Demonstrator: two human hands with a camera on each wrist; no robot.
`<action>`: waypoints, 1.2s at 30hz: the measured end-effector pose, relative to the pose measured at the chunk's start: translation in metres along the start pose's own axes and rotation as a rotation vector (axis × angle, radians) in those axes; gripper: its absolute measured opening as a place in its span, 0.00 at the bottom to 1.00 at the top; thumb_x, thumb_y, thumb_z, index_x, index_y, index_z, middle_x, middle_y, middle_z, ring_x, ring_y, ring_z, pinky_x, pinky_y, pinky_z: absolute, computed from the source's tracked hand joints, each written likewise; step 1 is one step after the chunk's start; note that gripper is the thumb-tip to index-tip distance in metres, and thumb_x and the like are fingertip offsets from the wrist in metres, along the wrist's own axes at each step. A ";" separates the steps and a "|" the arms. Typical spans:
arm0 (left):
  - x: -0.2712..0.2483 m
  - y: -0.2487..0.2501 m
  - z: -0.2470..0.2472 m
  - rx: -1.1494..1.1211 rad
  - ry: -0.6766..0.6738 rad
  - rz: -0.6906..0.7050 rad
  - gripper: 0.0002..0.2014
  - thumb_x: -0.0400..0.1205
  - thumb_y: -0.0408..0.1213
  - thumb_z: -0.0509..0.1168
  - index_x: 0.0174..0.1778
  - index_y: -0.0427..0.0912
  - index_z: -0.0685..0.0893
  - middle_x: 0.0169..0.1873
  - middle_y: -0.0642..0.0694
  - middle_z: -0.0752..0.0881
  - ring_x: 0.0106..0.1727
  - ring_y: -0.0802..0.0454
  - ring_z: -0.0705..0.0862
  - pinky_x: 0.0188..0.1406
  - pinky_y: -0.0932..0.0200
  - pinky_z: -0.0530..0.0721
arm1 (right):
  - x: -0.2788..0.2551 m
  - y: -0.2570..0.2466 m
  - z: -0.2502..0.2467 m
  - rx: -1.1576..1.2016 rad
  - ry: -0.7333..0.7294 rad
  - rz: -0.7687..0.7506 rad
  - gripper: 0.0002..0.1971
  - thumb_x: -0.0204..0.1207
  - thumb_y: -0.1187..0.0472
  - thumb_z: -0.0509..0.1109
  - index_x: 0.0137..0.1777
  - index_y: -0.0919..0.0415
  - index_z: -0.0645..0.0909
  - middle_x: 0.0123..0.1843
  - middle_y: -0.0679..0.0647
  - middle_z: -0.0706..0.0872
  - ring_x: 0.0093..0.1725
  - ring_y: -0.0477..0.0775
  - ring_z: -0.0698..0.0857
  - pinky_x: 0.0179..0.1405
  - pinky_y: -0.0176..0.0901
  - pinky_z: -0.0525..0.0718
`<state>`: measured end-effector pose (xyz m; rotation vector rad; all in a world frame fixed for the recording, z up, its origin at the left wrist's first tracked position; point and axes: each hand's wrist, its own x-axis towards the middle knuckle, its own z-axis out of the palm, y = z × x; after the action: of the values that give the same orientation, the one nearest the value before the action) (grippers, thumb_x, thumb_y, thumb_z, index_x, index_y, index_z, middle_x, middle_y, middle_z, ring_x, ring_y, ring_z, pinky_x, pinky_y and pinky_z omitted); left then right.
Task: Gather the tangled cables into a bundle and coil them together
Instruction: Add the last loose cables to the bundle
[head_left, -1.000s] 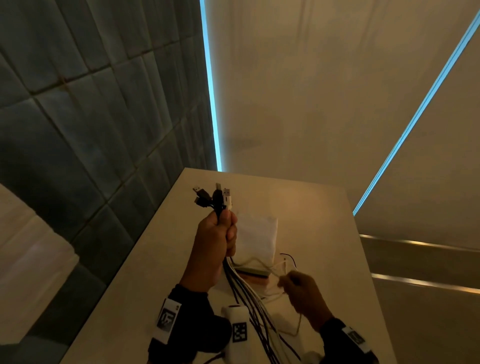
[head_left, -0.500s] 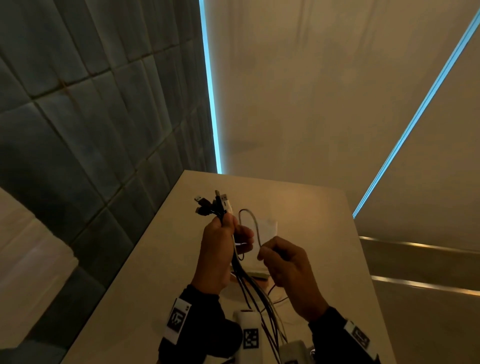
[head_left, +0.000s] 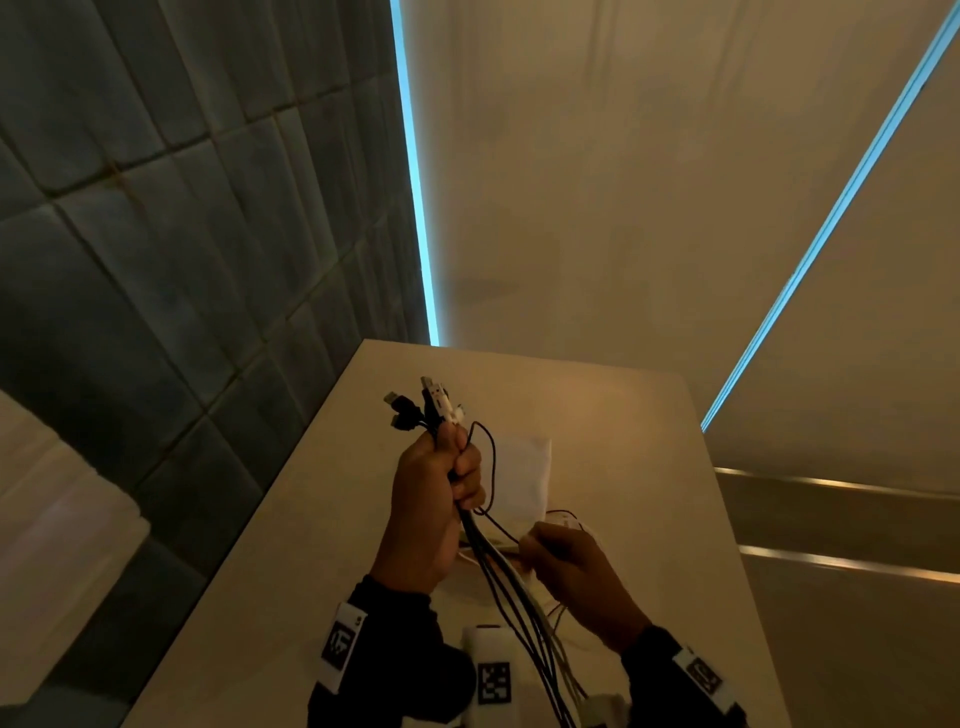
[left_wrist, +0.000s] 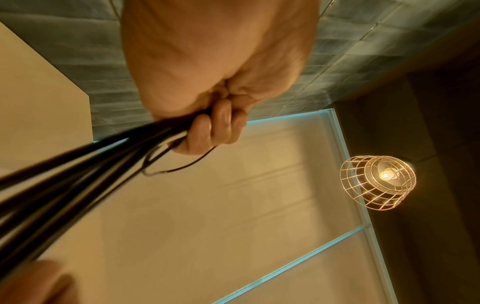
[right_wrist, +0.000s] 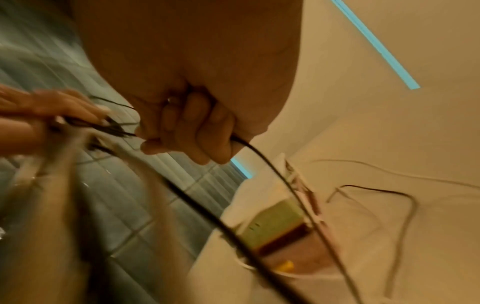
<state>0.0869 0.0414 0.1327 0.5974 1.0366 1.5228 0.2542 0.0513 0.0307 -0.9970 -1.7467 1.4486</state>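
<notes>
Above my table (head_left: 291, 545): left hand (head_left: 434, 512) fisted round cable bundle (head_left: 511, 587), plugs (head_left: 423, 408) fanned above knuckles. My right hand (head_left: 576, 577) curled on thin black cable (head_left: 492, 470) looping off bundle, just right.

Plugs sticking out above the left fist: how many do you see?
4, fanned above the left hand: upper-left black plug, lower-left black plug, middle black plug, white plug. More may be hidden in the fist.
</notes>
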 end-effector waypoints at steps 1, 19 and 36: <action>0.000 0.000 -0.001 0.001 0.000 -0.001 0.15 0.90 0.38 0.49 0.37 0.42 0.70 0.22 0.52 0.68 0.19 0.59 0.60 0.18 0.64 0.62 | -0.002 0.013 -0.001 -0.023 0.009 0.017 0.15 0.84 0.62 0.63 0.33 0.61 0.79 0.24 0.43 0.76 0.26 0.38 0.72 0.30 0.29 0.70; -0.004 0.012 -0.011 0.119 0.055 -0.001 0.16 0.90 0.37 0.49 0.36 0.41 0.70 0.20 0.52 0.69 0.18 0.59 0.60 0.17 0.65 0.59 | -0.013 0.103 -0.005 -0.352 0.068 0.394 0.18 0.81 0.61 0.66 0.28 0.53 0.81 0.25 0.47 0.78 0.26 0.39 0.74 0.36 0.45 0.75; -0.012 0.012 0.009 0.061 0.023 -0.020 0.13 0.89 0.38 0.51 0.39 0.42 0.73 0.27 0.47 0.78 0.24 0.56 0.69 0.22 0.63 0.67 | 0.013 -0.082 0.002 0.161 0.016 -0.189 0.07 0.78 0.69 0.69 0.41 0.72 0.84 0.27 0.48 0.81 0.25 0.43 0.75 0.28 0.32 0.74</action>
<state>0.0913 0.0325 0.1501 0.6116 1.1066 1.4884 0.2335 0.0533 0.1110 -0.7368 -1.6369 1.4296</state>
